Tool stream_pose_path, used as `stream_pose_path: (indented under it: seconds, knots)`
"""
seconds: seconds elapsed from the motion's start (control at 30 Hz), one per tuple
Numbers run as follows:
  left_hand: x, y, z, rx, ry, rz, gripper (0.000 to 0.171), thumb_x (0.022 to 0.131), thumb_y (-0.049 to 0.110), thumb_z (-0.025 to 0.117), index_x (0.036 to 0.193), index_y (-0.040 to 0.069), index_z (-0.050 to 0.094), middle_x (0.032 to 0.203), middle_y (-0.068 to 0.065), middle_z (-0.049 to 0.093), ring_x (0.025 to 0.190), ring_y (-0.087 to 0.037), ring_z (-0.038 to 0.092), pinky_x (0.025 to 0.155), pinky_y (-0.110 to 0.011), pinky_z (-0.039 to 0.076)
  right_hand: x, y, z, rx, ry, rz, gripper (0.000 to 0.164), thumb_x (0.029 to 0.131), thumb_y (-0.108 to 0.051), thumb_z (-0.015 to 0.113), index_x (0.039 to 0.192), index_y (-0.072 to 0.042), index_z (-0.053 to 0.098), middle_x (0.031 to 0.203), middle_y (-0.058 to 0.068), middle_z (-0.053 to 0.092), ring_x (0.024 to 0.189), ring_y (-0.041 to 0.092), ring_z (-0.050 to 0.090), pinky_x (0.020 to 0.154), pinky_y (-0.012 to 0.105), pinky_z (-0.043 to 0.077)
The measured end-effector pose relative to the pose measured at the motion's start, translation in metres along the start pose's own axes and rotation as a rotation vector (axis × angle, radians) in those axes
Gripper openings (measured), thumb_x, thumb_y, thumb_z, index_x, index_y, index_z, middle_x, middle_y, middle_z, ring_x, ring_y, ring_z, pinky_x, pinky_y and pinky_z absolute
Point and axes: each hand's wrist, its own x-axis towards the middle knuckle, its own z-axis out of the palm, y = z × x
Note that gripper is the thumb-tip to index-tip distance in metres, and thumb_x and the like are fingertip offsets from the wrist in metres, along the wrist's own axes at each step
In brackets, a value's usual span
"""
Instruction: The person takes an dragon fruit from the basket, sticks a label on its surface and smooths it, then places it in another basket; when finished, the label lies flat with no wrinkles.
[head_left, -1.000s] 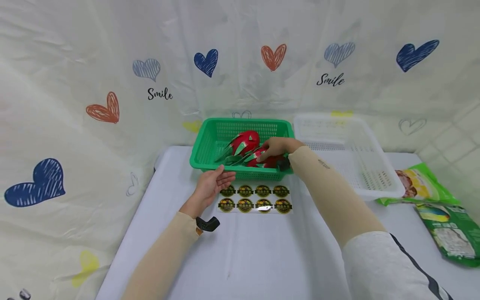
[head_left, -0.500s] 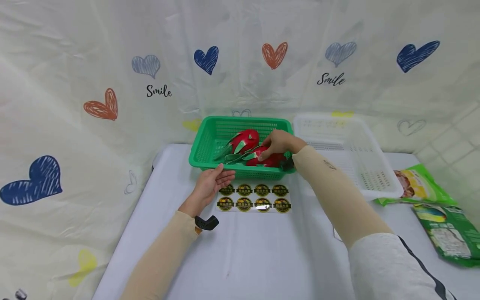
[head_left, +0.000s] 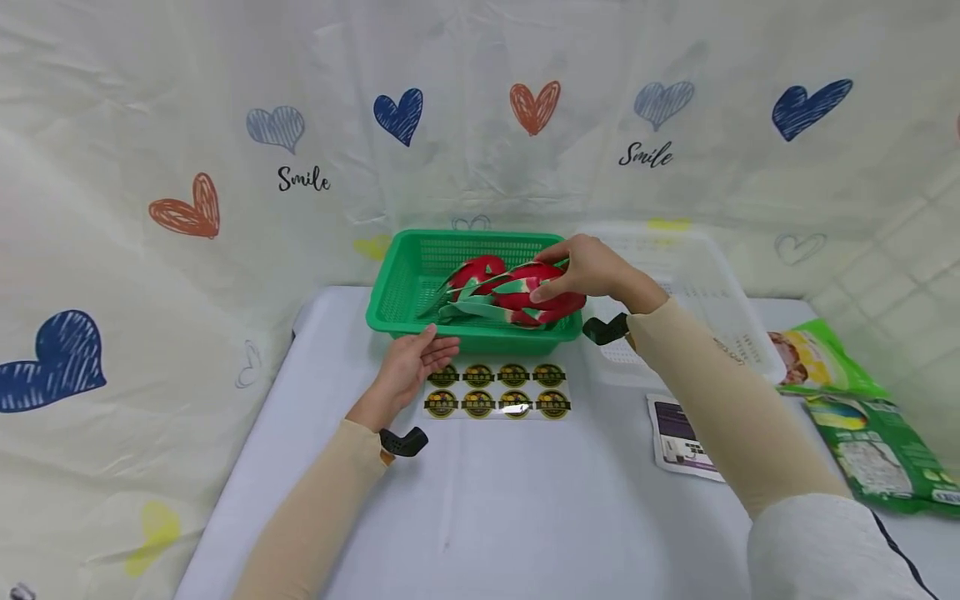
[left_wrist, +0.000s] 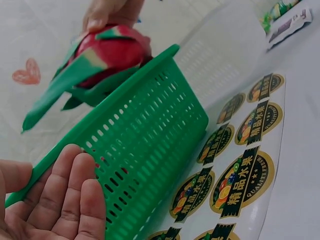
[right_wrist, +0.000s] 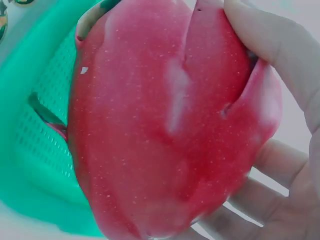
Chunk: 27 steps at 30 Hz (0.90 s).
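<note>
My right hand (head_left: 596, 271) grips a red dragon fruit (head_left: 536, 287) with long green scales, raised at the right part of the green basket (head_left: 397, 321). In the right wrist view the dragon fruit (right_wrist: 165, 120) fills most of the picture, the thumb on one side and the fingers curled round the other. Another dragon fruit (head_left: 480, 268) lies in the basket behind it, partly hidden. My left hand (head_left: 408, 362) is at the basket's front left rim. Its fingers (left_wrist: 70, 180) are nearly straight, palm turned up, and the thumb is by the rim.
A sheet of round fruit stickers (head_left: 495, 392) lies in front of the basket. To the right stands a white basket (head_left: 705, 283), with a yellow-green bag (head_left: 832, 358) and a green bag (head_left: 881, 454) beyond it. A purple-and-white packet (head_left: 678, 437) lies partly under the right arm.
My right hand has lifted the dragon fruit up from the basket's bottom and slightly right. The purple-and-white packet has come into view beneath the arm. My left hand stays at the rim.
</note>
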Motion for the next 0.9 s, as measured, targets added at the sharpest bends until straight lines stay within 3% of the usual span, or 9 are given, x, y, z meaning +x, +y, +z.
stream_pose_path:
  seconds: [0.1, 0.27, 0.43, 0.53, 0.7, 0.9]
  knots:
    - [-0.001, -0.001, -0.002, -0.002, -0.014, -0.003, 0.052, 0.113, 0.034, 0.043, 0.139, -0.01, 0.055, 0.109, 0.0, 0.08, 0.096, -0.006, 0.074, 0.088, -0.022, 0.058, -0.014, 0.001, 0.0, 0.001, 0.029, 0.007, 0.072, 0.083, -0.042, 0.088, 0.144, -0.014, 0.063, 0.134, 0.013, 0.067, 0.111, 0.028, 0.061, 0.081, 0.038, 0.058]
    - [-0.001, 0.003, -0.004, 0.001, -0.04, 0.006, 0.055, 0.113, 0.033, 0.043, 0.141, -0.013, 0.053, 0.1, 0.008, 0.079, 0.096, -0.005, 0.074, 0.09, -0.021, 0.057, -0.04, -0.003, -0.002, -0.022, 0.099, 0.007, 0.074, 0.081, -0.042, 0.089, 0.145, -0.016, 0.061, 0.132, 0.017, 0.066, 0.116, 0.033, 0.06, 0.081, 0.041, 0.061]
    - [0.003, 0.005, -0.004, -0.008, -0.044, 0.002, 0.054, 0.113, 0.033, 0.044, 0.141, -0.012, 0.053, 0.097, 0.009, 0.079, 0.096, -0.005, 0.074, 0.091, -0.021, 0.057, -0.065, -0.01, -0.007, -0.021, 0.157, 0.0, 0.075, 0.082, -0.04, 0.089, 0.146, -0.014, 0.061, 0.135, 0.017, 0.066, 0.119, 0.036, 0.06, 0.083, 0.046, 0.061]
    - [0.004, 0.007, -0.004, -0.01, -0.049, -0.002, 0.054, 0.113, 0.032, 0.044, 0.141, -0.013, 0.053, 0.101, 0.006, 0.08, 0.096, -0.006, 0.075, 0.09, -0.021, 0.058, -0.079, -0.014, -0.004, -0.007, 0.146, -0.007, 0.074, 0.081, -0.037, 0.09, 0.145, -0.014, 0.062, 0.132, 0.018, 0.068, 0.118, 0.036, 0.062, 0.083, 0.046, 0.063]
    - [0.004, 0.008, -0.004, -0.012, -0.032, -0.019, 0.052, 0.112, 0.033, 0.045, 0.141, -0.01, 0.054, 0.106, 0.003, 0.08, 0.097, -0.006, 0.075, 0.09, -0.021, 0.058, -0.101, -0.013, 0.017, 0.025, 0.118, -0.037, 0.071, 0.079, -0.036, 0.092, 0.14, -0.011, 0.065, 0.126, 0.018, 0.071, 0.112, 0.036, 0.066, 0.079, 0.042, 0.064]
    - [0.004, 0.005, -0.003, -0.01, -0.027, -0.031, 0.051, 0.112, 0.034, 0.046, 0.141, -0.007, 0.054, 0.1, 0.007, 0.08, 0.098, -0.006, 0.075, 0.092, -0.022, 0.058, -0.123, -0.004, 0.053, 0.076, 0.091, -0.049, 0.072, 0.076, -0.039, 0.094, 0.136, -0.009, 0.068, 0.122, 0.016, 0.073, 0.104, 0.032, 0.069, 0.075, 0.036, 0.064]
